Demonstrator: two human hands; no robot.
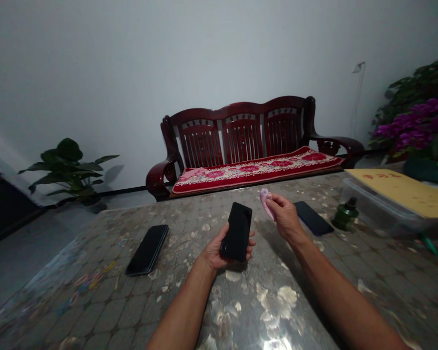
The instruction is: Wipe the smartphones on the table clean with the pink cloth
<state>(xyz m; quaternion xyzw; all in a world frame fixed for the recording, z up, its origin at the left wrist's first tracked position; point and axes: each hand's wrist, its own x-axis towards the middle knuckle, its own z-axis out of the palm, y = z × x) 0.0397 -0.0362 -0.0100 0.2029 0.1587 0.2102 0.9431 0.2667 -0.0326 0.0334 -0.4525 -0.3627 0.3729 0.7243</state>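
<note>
A black phone (237,231) rests in my left hand (214,249), whose fingers wrap round it from below; it is held above the patterned table (182,291). To its right, my right hand (285,214) pinches a small pink cloth (265,200) between thumb and fingers, apart from the phone. Another dark phone (148,249) lies on the table at the left. A third, dark blue phone (313,218) lies just right of my right hand, beside a small green bottle (345,214).
Colourful rubber bands (91,280) are scattered at the table's left. A clear plastic box (383,206) with a yellow sheet (405,192) on it stands at the right, near purple flowers (419,121). Beyond the table is a wooden bench (241,131); a potted plant (71,170) is at left.
</note>
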